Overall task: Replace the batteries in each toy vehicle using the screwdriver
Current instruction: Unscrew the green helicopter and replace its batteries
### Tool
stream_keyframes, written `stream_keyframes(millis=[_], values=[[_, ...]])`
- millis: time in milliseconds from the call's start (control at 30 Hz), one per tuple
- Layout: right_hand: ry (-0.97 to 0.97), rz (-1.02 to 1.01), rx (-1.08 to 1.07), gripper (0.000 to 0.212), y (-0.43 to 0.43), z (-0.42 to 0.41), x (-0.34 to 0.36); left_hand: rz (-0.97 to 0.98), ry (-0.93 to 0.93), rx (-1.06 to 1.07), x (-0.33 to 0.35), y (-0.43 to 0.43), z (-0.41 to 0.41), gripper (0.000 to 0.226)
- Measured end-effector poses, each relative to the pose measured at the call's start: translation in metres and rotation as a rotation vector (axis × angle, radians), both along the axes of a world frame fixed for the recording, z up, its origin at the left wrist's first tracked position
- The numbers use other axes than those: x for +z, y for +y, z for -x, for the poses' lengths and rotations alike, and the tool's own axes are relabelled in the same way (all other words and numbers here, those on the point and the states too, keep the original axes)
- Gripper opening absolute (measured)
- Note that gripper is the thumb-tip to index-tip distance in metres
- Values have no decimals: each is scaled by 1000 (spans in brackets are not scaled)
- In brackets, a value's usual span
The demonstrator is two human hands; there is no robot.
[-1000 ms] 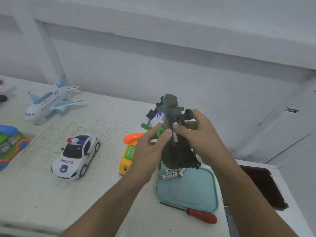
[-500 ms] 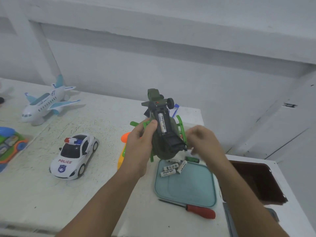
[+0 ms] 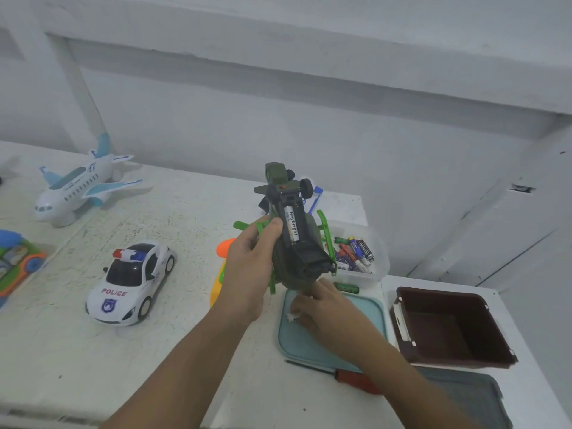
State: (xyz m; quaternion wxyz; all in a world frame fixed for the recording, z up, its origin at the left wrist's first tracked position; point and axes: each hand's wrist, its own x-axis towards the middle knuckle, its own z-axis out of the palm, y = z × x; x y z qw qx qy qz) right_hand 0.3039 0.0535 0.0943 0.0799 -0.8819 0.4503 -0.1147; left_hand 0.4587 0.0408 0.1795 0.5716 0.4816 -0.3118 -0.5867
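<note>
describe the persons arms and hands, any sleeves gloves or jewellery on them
Two bare hands on bare forearms. No sleeve shows on either arm as far as the frame's lower edge. The left hand and the right hand have no gloves, and no watch, bracelet or ring is visible.

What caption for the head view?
Left hand holds upturned toy helicopter, one battery fitted; right hand over teal lid.

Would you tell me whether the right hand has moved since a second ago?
Yes: the right hand dropped from the toy helicopter down onto the teal lid.
</note>
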Motion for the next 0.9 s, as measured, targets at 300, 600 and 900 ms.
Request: stream_keyframes(millis=[300, 600, 900], values=[[-1162, -555, -650, 18, -25, 35, 71, 61, -30, -54, -4, 2, 3, 21], [-916, -210, -390, 22, -5, -13, 155, 71, -77, -56, -9, 3, 10, 18], [-515, -62, -404, 14, -8, -25, 143, 93, -109, -17, -11, 6, 9, 18]])
